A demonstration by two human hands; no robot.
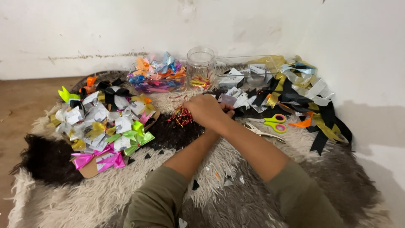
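Seemingly, red ties (182,117) touch left hand (205,110).

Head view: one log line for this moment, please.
hands: together above rug | beside: red-gold twist ties | scissors: right, untouched | bow pile: left

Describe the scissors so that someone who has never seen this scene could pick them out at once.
Start at the shaggy rug and look right of the person's joined hands, beside the black and gold ribbon heap. The scissors lie flat there. Their yellow-green handles with pink inner rings set them apart from the plain metal tool just below.

Yellow-pink scissors (275,123), glass jar (201,67), shaggy rug (84,198)
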